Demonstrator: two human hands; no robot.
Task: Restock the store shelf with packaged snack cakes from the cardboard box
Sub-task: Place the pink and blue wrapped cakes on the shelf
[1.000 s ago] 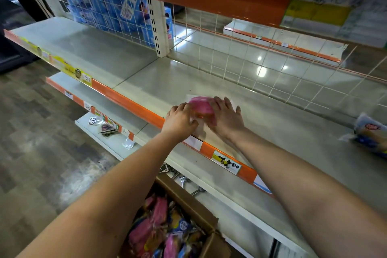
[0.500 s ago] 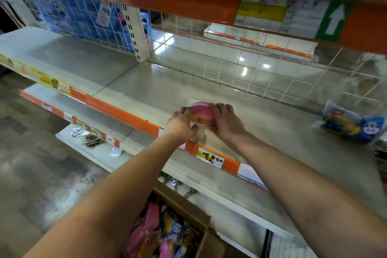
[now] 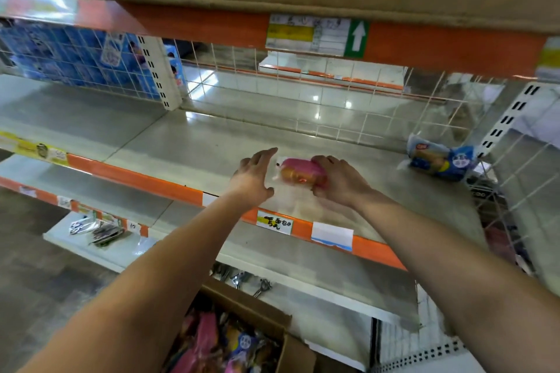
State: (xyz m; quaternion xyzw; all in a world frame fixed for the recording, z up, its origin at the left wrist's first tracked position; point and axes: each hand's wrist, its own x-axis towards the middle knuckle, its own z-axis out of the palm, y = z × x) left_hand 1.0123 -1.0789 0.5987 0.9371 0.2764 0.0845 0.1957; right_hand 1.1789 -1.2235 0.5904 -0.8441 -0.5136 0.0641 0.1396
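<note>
A pink-wrapped snack cake [image 3: 298,172] lies on the grey shelf [image 3: 194,145] near its orange front edge. My right hand [image 3: 339,180] grips the cake's right end, fingers curled over it. My left hand [image 3: 253,177] hovers just left of the cake with fingers spread, apart from the wrapper. A blue-wrapped snack cake [image 3: 441,159] lies on the same shelf at the far right, next to the wire side panel. The open cardboard box [image 3: 285,351] sits below, between my arms, holding several pink and blue packs.
A wire mesh back [image 3: 318,106] closes the shelf behind. A white slotted upright [image 3: 157,79] divides the bays. An orange upper shelf edge [image 3: 197,24] with a cardboard box on top overhangs. Lower shelves [image 3: 91,239] hold small hardware packs. Grey floor lies left.
My left hand has let go of the pink cake and opened, drawing slightly left. The cake has been turned and now lies crosswise under my right hand. The view has shifted right.
</note>
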